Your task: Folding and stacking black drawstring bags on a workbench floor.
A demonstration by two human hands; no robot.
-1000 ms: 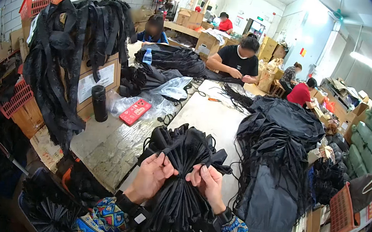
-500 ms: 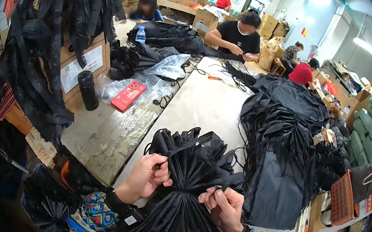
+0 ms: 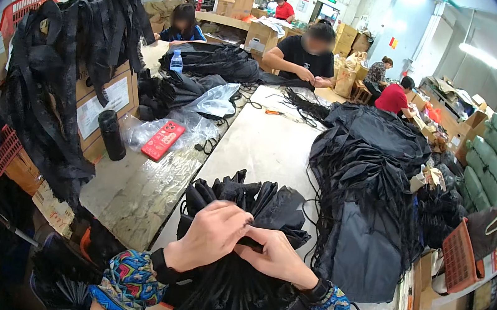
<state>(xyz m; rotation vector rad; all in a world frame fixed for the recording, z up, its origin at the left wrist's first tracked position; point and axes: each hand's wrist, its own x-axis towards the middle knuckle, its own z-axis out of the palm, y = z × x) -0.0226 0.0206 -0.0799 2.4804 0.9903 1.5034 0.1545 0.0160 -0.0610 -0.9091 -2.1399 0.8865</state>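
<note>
The long pale worktable carries a big heap of loose black fabric on its right side and, at its near edge just before the person, a gathered bundle of pleated black fabric. As I judge it, the slippery folds could fan apart or slide off that near edge if the pinch slackens. The left hand and right hand meet over the bundle's middle, touching, fingers curled and closed on the pleats.
</note>
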